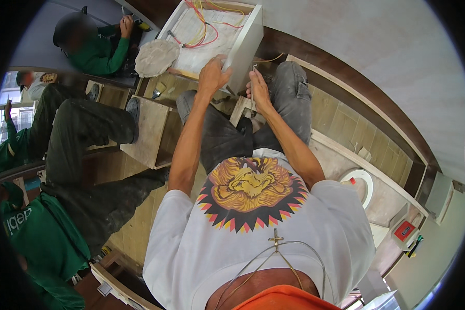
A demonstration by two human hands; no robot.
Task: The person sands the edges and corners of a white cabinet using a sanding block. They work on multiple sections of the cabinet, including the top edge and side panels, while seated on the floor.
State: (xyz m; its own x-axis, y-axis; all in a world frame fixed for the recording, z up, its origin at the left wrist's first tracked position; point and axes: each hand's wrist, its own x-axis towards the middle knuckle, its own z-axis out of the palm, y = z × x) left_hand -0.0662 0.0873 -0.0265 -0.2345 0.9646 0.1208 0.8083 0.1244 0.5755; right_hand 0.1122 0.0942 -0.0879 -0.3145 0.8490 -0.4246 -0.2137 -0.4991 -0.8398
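A shallow white box [246,45], open at the top, stands before me with red and yellow wires [204,32] lying loose inside. My left hand [212,77] is closed on the near edge of this box, thumb and fingers bent over its corner. Just right of the box, my right hand [260,93] is closed round a thin metal rod with a hooked tip [254,67]; its lower part is hidden by the fingers. Between my knees stands a pale wooden piece [238,110], close below the right hand.
A round, dusty, pale slab [157,58] sits left of the white box. Co-workers in green [106,54] are at the left, one person's legs [95,124] reaching toward a wooden box [145,132]. Wooden framing and a white ring [368,188] lie at my right.
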